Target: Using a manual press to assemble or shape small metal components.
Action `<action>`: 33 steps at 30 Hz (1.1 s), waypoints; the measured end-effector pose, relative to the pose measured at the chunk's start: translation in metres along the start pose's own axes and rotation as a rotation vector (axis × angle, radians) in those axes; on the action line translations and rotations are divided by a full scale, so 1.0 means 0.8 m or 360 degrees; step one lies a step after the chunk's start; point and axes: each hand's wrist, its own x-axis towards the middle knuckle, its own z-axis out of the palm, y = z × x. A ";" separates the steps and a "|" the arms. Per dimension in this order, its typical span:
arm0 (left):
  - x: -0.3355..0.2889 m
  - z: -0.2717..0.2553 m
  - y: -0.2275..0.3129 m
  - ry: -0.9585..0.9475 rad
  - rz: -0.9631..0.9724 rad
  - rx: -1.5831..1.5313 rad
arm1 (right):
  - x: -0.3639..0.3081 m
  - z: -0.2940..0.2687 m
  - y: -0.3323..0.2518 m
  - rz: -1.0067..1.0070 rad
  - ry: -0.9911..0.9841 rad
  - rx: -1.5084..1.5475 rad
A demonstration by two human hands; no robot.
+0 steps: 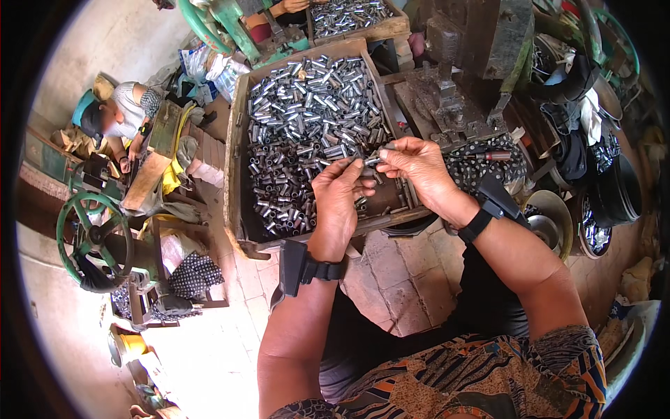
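Patterned shirt cloth [460, 373] is spreading across the near edge, with two bare forearms reaching from it over the near side of a wooden crate [232, 174]. Both hands are working close together above the crate's near right part. The left hand [340, 190] is pinching with thumb and forefinger, its other fingers curling loosely; the right hand [421, 171] is gripping from the other side, also by the fingertips. Between them they are holding a small metal piece [371, 161]; whether it is one part or two parts meeting, I cannot tell, because the fingertips are covering much of it.

Below, metal tubes [317, 105] are filling most of the crate, shinier ones lying far, darker ones lying near left. At the right, a screwdriver [492, 155] is resting on spotted cloth [481, 174], just beside a heavy metal press [450, 105].

For good handling, a light pinch at the ends seems best, leaving the middle open to view. Bringing both ends into line before pressing or turning should prevent slipping, and working over the crate means that a dropped piece is likely landing inside. Bulky black wrist straps [322, 270] are calling for some care near the crate's rim.
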 end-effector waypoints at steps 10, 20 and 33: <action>-0.011 0.003 0.004 0.0016 0.0091 0.0104 | -0.009 0.002 -0.008 -0.0007 -0.0076 -0.0042; -0.018 0.004 -0.002 -0.0152 0.0110 -0.0023 | -0.013 -0.008 -0.018 0.0263 -0.0178 0.0120; -0.035 0.020 0.003 -0.0168 0.0356 0.0314 | -0.007 -0.018 -0.017 0.0443 -0.0451 0.0163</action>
